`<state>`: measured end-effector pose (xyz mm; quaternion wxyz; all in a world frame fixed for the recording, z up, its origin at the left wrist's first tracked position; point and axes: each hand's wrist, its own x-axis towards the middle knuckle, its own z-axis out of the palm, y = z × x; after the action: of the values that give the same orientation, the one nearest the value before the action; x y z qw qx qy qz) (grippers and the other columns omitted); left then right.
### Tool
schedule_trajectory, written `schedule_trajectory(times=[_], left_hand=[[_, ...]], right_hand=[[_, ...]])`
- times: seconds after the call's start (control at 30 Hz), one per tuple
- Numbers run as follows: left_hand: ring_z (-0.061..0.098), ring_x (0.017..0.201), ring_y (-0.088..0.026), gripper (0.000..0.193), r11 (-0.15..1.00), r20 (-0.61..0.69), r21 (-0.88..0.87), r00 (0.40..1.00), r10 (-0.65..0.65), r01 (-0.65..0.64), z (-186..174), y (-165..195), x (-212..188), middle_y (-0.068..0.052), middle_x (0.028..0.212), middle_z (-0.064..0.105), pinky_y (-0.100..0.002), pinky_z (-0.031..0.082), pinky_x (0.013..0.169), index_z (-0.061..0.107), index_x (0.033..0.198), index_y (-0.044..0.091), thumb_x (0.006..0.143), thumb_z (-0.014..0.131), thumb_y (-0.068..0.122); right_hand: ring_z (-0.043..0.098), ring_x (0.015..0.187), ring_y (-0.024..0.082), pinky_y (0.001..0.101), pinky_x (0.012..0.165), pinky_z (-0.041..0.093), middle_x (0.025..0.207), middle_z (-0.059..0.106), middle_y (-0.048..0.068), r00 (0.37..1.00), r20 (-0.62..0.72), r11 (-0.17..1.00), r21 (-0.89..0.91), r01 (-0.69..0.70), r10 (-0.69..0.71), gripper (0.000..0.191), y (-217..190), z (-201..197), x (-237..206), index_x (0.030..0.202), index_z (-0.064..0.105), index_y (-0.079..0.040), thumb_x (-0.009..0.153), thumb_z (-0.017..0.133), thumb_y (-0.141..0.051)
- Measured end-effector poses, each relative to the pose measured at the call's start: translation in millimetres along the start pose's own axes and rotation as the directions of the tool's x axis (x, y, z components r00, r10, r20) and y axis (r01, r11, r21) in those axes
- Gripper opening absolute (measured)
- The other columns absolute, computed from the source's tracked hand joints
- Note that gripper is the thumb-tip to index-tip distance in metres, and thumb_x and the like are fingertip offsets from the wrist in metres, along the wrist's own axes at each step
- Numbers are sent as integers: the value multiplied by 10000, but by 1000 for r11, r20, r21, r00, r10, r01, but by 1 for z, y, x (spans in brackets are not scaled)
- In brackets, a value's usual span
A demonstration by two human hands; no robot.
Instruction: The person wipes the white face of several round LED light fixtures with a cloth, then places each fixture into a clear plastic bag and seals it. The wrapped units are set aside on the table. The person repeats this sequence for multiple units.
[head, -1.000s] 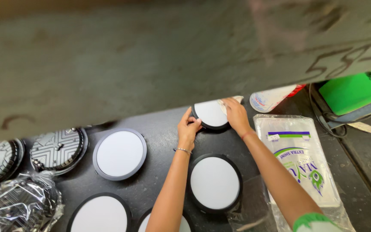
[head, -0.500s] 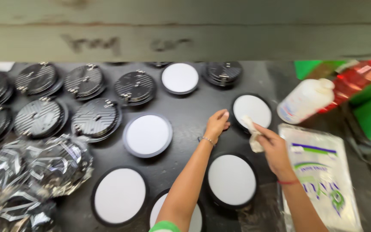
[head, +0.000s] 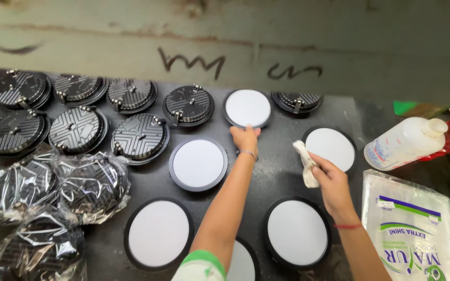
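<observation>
Head view looks down on a dark worktop (head: 277,171) covered with round LED panel lights. At upper centre the left hand (head: 246,139) reaches forward, fingers curled over the near rim of a white-faced round panel light (head: 247,107), touching it rather than lifting it. Just right of centre the right hand (head: 325,176) is closed around a crumpled white cloth (head: 305,165), which sits against the left edge of another white-faced disc in a black rim (head: 330,148).

These lights look rigid and fairly light: a smooth matte diffuser that would smudge or scratch, so the rim is likely the safest place to take hold, thumb and fingers on opposite edges. Across the upper left, more units lie face down, showing ribbed black metal backs (head: 140,138) with spring clips. At lower left, several sit in crinkly clear plastic bags (head: 37,192). At right lie a translucent plastic bottle (head: 404,143) on its side and a flat printed plastic packet (head: 415,229).
</observation>
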<state>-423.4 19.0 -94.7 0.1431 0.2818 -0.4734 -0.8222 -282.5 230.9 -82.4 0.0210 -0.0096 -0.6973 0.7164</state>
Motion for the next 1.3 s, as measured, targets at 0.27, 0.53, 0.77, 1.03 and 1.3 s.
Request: schedule_trajectory(times=[0.27, 0.53, 0.77, 1.03, 1.3], left_hand=[[656, 722, -188, 730, 944, 177, 292, 961, -213, 155, -99, -41, -68, -62, 933, 503, -335, 657, 662, 310, 1462, 105, 849, 651, -99], [639, 724, -188, 912, 968, 274, 175, 935, -224, 180, -106, -44, -71, -47, 861, 494, -335, 662, 684, 234, 1631, 195, 870, 610, -139], [737, 762, -230, 624, 910, 216, -82, 899, -382, 406, -120, -38, -75, -126, 1070, 677, -369, 656, 645, 392, 1527, 120, 911, 423, 26], [734, 682, -283, 499, 931, 263, 230, 903, -339, 282, -113, -37, -59, -151, 980, 723, -339, 575, 511, 446, 1494, 188, 999, 496, 233], [753, 714, -263, 441, 945, 242, 247, 931, -273, 212, -108, -35, -57, -119, 986, 707, -346, 611, 542, 543, 1460, 156, 1023, 512, 214]], right_hand=[[652, 1228, 262, 346, 1044, 486, 1278, 709, 145, 907, 8, 727, -594, 344, -422, 335, 14, 66, 41, 1228, 705, -18, 946, 540, 54], [620, 1260, 339, 396, 1095, 451, 1322, 674, 177, 827, 310, 595, -582, 555, -468, 467, 11, 125, 93, 1241, 705, -26, 856, 489, 127], [688, 1166, 274, 359, 1033, 509, 1223, 734, 122, 666, 730, 673, -415, 612, -155, 479, 5, 95, 36, 1184, 725, -83, 793, 560, 139], [691, 1142, 282, 359, 1005, 535, 1211, 732, 122, 824, 540, 647, -571, 506, -168, 470, -13, 51, 20, 1209, 736, -90, 849, 550, 149], [654, 1235, 300, 374, 1055, 511, 1269, 711, 112, 759, 573, 548, -545, 635, -310, 347, -1, 95, 39, 1242, 727, -82, 936, 625, 43]])
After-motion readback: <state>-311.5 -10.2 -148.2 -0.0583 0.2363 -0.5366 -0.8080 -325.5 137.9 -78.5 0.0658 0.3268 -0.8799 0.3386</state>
